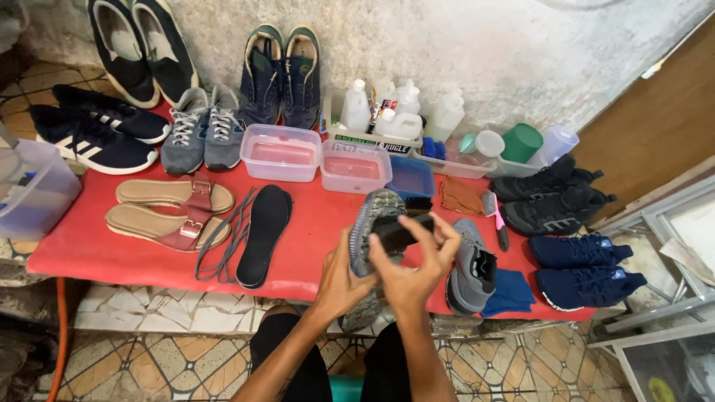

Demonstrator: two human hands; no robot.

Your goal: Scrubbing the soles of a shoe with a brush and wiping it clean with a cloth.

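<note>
My left hand (pixel 339 283) grips a grey knit sneaker (pixel 370 223), held sole-up in front of me above the near edge of the red mat (pixel 89 246). My right hand (pixel 421 272) is closed on a dark brush (pixel 398 232) pressed against the sneaker's sole. The matching grey sneaker (pixel 471 266) stands on the mat just to the right, with a blue cloth (pixel 510 292) beside it.
On the mat lie a black insole (pixel 262 234), grey laces (pixel 223 242), tan sandals (pixel 167 212), two clear tubs of water (pixel 281 152), a blue tub (pixel 411 177), and a pink-handled brush (pixel 495 216). Several pairs of shoes, plus bottles (pixel 402 112), line the wall. Black sneakers (pixel 551 197) and blue sneakers (pixel 585 272) sit right.
</note>
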